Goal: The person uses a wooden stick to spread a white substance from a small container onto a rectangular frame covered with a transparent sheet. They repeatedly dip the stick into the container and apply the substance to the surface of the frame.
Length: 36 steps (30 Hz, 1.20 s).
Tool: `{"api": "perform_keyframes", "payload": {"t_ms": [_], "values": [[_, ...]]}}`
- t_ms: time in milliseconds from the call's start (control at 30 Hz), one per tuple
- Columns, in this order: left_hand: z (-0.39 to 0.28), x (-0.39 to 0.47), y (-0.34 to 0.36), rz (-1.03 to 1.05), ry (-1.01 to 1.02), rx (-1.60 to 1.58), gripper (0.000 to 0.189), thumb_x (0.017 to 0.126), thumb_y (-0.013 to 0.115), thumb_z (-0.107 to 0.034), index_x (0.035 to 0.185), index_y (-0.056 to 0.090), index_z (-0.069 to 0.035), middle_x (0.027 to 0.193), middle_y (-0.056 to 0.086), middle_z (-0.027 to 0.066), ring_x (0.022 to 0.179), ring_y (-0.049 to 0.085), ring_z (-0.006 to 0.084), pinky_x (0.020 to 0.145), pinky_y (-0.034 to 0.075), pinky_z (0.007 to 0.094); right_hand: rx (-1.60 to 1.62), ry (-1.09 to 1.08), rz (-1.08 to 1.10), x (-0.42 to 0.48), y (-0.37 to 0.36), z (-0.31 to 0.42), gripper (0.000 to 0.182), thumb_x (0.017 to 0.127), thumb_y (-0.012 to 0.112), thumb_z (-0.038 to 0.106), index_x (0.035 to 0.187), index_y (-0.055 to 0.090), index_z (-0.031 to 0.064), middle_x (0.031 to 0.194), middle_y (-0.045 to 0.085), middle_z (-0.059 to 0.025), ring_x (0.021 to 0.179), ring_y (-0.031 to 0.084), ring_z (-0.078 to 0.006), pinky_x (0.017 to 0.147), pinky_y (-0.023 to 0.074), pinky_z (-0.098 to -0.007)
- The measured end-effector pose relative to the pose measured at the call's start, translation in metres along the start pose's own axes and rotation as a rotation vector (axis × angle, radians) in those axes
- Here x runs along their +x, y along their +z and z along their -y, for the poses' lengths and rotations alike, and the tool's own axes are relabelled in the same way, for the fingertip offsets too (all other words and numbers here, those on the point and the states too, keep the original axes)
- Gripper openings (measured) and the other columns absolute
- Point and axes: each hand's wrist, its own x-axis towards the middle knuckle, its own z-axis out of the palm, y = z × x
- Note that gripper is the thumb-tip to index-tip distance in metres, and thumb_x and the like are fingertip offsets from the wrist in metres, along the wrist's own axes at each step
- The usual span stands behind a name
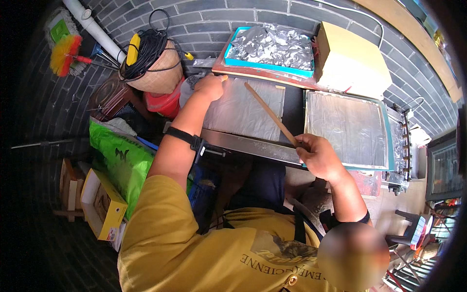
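My right hand (316, 155) grips the lower end of a flat wooden stick (269, 111). The stick slants up and left over a translucent, wrinkled sheet (240, 106) on a dark surface. At that sheet's far left corner is my left hand (209, 87), beside a whitish plastic container (187, 87); its fingers are bent, one fingertip shows near the red-brown board's edge, and its grasp is hidden. A second wrinkled sheet (346, 127) lies on a teal-edged board to the right.
A blue tray (270, 67) of crumpled silvery foil stands on a red-brown board (222, 65) behind, next to a yellowish box (350, 58). A metal strip (251, 146) runs along the front edge. A woven basket (157, 78) with coiled black cable, a red bucket (164, 100) and a green bag (124, 160) are left.
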Motion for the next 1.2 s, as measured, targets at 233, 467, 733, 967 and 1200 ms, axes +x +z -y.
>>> {"api": "perform_keyframes", "payload": {"t_ms": [233, 467, 733, 967, 1200], "values": [[0.003, -0.003, -0.001, 0.004, -0.012, -0.023, 0.043, 0.091, 0.042, -0.017, 0.132, 0.054, -0.024, 0.134, 0.048, 0.0204, 0.121, 0.049, 0.0352, 0.099, 0.042, 0.0423, -0.017, -0.017, -0.005, -0.001, 0.001, -0.003, 0.025, 0.081, 0.059, 0.007, 0.104, 0.061, -0.0042, 0.088, 0.066, -0.0222, 0.079, 0.066, -0.0329, 0.074, 0.0504, -0.0364], [0.012, 0.0, 0.007, -0.08, 0.011, -0.007, 0.043, 0.088, 0.047, -0.016, 0.13, 0.055, -0.019, 0.127, 0.054, 0.0199, 0.116, 0.053, 0.0355, 0.096, 0.044, 0.042, -0.027, -0.03, -0.001, -0.001, 0.0, -0.001, 0.025, 0.081, 0.059, 0.007, 0.104, 0.061, -0.0035, 0.088, 0.066, -0.0226, 0.082, 0.066, -0.0356, 0.075, 0.0503, -0.0374], [0.036, -0.027, -0.025, -0.292, -0.047, -0.168, 0.04, 0.084, 0.051, -0.017, 0.123, 0.059, -0.009, 0.113, 0.061, 0.0229, 0.103, 0.06, 0.0366, 0.088, 0.048, 0.0429, -0.14, -0.202, 0.105, -0.01, 0.007, 0.017, 0.021, 0.08, 0.057, 0.009, 0.099, 0.063, 0.0003, 0.087, 0.062, -0.0266, 0.085, 0.06, -0.0436, 0.074, 0.0485, -0.0458], [0.033, -0.062, -0.026, -0.383, -0.061, -0.229, 0.037, 0.082, 0.056, -0.015, 0.117, 0.062, -0.003, 0.097, 0.067, 0.0198, 0.091, 0.064, 0.0345, 0.081, 0.05, 0.0426, -0.147, -0.263, 0.013, 0.014, 0.032, 0.014, 0.021, 0.081, 0.058, 0.006, 0.101, 0.062, -0.002, 0.074, 0.06, -0.0243, 0.066, 0.06, -0.0361, 0.064, 0.0477, -0.0403], [0.037, -0.073, -0.009, -0.391, -0.071, -0.339, 0.035, 0.081, 0.057, -0.011, 0.114, 0.063, -0.001, 0.093, 0.067, 0.0192, 0.088, 0.064, 0.0337, 0.079, 0.05, 0.0414, -0.088, -0.26, 0.031, 0.001, 0.023, 0.014, 0.02, 0.083, 0.058, 0.005, 0.102, 0.061, -0.0021, 0.065, 0.057, -0.0141, 0.057, 0.054, -0.0203, 0.058, 0.045, -0.0337]]}}
